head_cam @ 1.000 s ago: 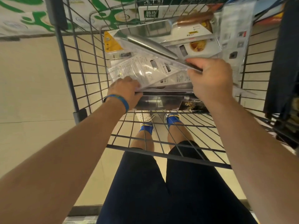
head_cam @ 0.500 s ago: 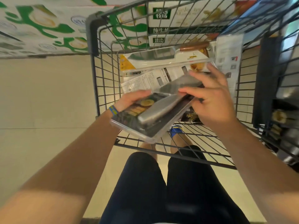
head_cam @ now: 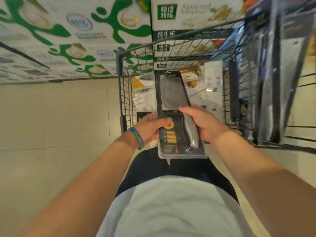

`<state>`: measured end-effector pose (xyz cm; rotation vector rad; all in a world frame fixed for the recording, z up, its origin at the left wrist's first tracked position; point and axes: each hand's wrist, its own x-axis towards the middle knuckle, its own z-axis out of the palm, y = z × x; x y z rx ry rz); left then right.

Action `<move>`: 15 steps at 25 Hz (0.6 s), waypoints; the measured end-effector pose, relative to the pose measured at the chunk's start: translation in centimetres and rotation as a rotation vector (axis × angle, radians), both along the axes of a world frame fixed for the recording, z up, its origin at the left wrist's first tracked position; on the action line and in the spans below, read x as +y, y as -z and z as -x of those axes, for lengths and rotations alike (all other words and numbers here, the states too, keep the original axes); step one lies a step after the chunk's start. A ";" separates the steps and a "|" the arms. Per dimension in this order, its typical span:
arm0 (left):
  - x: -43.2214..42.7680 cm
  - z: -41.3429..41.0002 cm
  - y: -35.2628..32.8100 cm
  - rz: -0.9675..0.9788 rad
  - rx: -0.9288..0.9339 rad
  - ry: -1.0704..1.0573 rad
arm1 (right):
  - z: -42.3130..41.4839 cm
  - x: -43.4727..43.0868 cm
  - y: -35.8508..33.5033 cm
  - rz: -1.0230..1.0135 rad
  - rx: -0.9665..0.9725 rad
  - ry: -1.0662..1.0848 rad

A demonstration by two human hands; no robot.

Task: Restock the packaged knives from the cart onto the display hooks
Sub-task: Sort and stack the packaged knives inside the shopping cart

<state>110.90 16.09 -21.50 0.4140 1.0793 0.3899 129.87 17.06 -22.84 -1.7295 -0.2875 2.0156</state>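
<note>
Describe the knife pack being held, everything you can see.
The knife pack is a black card under clear plastic, holding a grey cleaver, with gold labels at its near end. It is held lengthwise above the near end of the cart, blade away; the left hand and right hand grip its sides.

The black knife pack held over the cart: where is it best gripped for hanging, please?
Grip its lower, handle end by the two long edges, coming from the near side, as the left hand and right hand do. The knife pack is flat and long, its top pointing away, so that end is likely left free for a hook.
</note>
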 end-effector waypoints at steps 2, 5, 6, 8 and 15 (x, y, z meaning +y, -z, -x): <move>1.0 -0.6 -3.1 -0.031 0.102 -0.029 | -0.2 0.3 -3.8 -0.055 -0.016 0.072; 2.9 -2.6 -7.4 -0.180 0.215 -0.146 | -1.3 1.0 -8.3 -0.239 -0.084 0.181; 3.5 -3.3 -8.5 -0.259 0.243 -0.164 | -1.6 1.2 -9.8 -0.313 -0.082 0.204; 4.1 -4.9 -10.5 -0.428 0.344 -0.140 | -2.6 1.6 -12.6 -0.468 -0.106 0.202; 2.2 -14.9 -12.5 -0.544 0.326 -0.023 | -13.4 -2.0 -17.2 -0.721 -0.510 0.158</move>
